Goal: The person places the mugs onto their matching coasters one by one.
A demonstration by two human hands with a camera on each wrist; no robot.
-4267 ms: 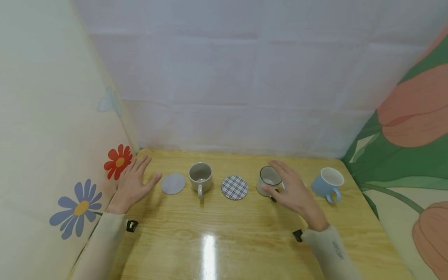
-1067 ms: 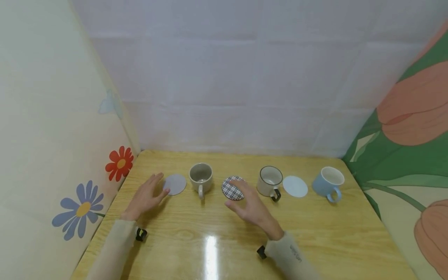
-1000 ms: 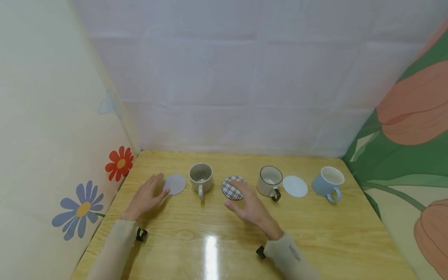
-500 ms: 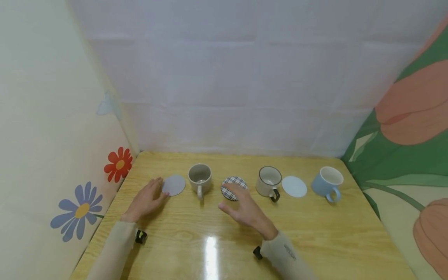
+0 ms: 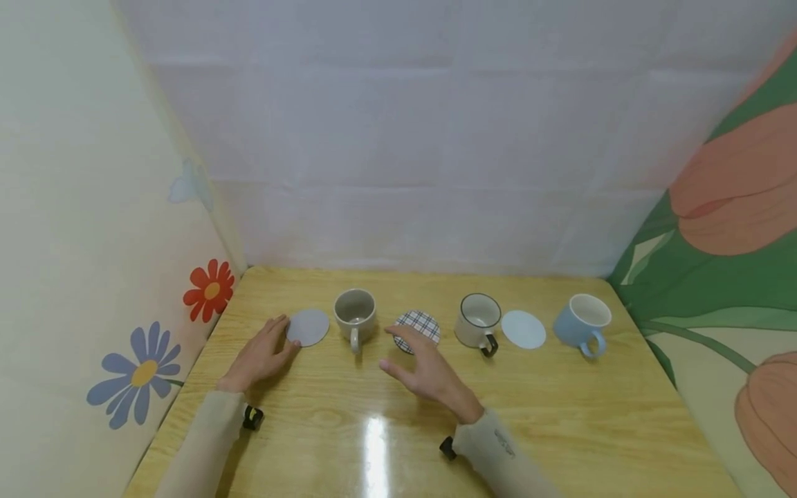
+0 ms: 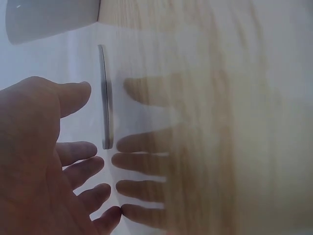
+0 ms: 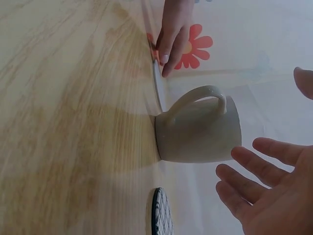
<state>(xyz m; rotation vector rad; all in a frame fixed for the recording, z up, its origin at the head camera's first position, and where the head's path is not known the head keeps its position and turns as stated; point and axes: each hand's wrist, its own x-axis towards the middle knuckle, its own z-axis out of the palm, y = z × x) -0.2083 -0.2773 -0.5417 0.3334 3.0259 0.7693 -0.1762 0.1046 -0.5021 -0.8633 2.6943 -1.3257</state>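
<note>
My left hand (image 5: 258, 354) is beside the left edge of a plain grey round coaster (image 5: 308, 327). In the left wrist view its thumb and fingers spread around the coaster (image 6: 106, 103), seen edge-on, without gripping it. My right hand (image 5: 429, 373) hovers above the table, fingers extended and thumb apart, holding nothing. It partly covers a plaid round coaster (image 5: 426, 325). To its left stands an upright grey mug (image 5: 356, 315), handle toward me. The right wrist view shows the fingers (image 7: 244, 183) near this mug (image 7: 200, 137) but not around it.
Farther right on the wooden table (image 5: 349, 401) stand a black-rimmed mug (image 5: 470, 332) with a black handle, a pale blue round coaster (image 5: 524, 329) and a light blue mug (image 5: 569, 328). Cloth-covered walls (image 5: 373, 138) enclose the back and sides.
My right hand has moved left from over the black-rimmed mug to the plaid coaster, drifting slightly further left lately. My left hand has come down and right to the grey coaster.
</note>
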